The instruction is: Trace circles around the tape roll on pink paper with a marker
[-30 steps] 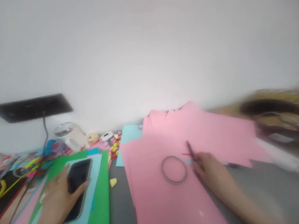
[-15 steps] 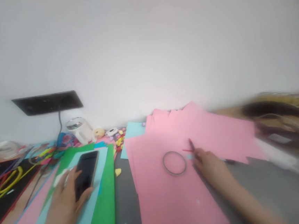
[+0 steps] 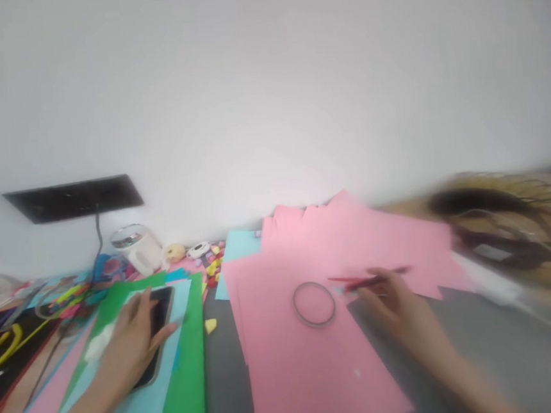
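Observation:
My left hand (image 3: 132,335) lies over a dark smartphone (image 3: 162,309), its fingers partly covering the screen and its thumb apart from the rest. Beneath the phone is a light blue sheet (image 3: 179,318) on a green sheet (image 3: 186,394). Over on the right, my right hand (image 3: 394,302) pinches a dark red pen (image 3: 362,284), blurred by motion. A thin red stick (image 3: 338,279) shows at its fingertips; I cannot tell whether it is held too. Just left of this hand, a thin grey ring (image 3: 316,323) lies flat on pink paper (image 3: 320,382).
More pink sheets (image 3: 355,238) fan out towards the wall. A white mug (image 3: 142,253) and small colourful pieces (image 3: 213,268) stand at the back left. Cables and a dark bag-like item (image 3: 495,245) lie at the right. A cord hangs from a black wall socket panel (image 3: 75,198).
My left hand has moved farther up over the phone. In my right hand the pen has turned from pointing up and away to lying nearly level. The view has shifted slightly right.

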### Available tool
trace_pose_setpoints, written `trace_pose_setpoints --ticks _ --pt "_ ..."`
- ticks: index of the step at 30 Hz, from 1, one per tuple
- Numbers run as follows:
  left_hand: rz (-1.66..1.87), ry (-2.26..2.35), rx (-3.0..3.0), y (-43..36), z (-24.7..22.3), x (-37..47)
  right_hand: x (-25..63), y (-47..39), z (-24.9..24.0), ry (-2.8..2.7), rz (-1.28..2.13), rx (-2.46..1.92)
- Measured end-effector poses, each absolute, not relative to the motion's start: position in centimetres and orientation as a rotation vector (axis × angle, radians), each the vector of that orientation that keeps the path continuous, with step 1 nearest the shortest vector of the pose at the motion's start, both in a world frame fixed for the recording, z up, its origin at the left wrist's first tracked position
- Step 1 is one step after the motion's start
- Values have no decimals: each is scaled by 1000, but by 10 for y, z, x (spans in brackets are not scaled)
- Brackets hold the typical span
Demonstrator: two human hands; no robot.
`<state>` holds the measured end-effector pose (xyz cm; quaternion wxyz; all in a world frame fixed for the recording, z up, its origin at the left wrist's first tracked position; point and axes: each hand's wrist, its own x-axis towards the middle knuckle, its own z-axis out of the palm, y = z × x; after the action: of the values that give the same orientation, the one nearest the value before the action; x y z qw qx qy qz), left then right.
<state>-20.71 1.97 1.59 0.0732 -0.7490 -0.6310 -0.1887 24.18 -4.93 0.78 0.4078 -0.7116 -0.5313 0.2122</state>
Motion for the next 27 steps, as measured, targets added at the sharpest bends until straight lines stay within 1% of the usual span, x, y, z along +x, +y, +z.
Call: trace_pose_setpoints --ticks 3,5,7,9,11,13,15,19,23,27 --pt "-684 -1767 -2240 15 29 -169 237 -52 12 -1281 560 -1658" --pt "-849 -1544 -2341 3 34 -128 228 -51 13 -1364 610 -1583" --pt "-919 -1276 -2533 -13 34 -85 216 -48 11 -1475 671 -1529" --pt "-828 -1068 -2691 -30 25 -49 206 -44 7 -1581 696 -1491" --pt "-778 -1000 -2699 -44 10 -27 199 -38 1 -1704 673 -1457" --pt "-748 -929 -2646 -57 -9 -17 198 -32 -6 -1846 617 -1421" --pt "-787 -710 -2597 -69 -30 -14 198 -28 -11 -1911 569 -1414" --pt "-931 -707 -2495 -88 -55 -7 198 -24 -15 -1759 652 -1416" --pt "-1050 -726 -2435 -89 -50 3 201 -25 -8 -1525 702 -1415" --pt "-939 -624 -2469 -75 -38 8 209 -31 7 -1318 725 -1366"
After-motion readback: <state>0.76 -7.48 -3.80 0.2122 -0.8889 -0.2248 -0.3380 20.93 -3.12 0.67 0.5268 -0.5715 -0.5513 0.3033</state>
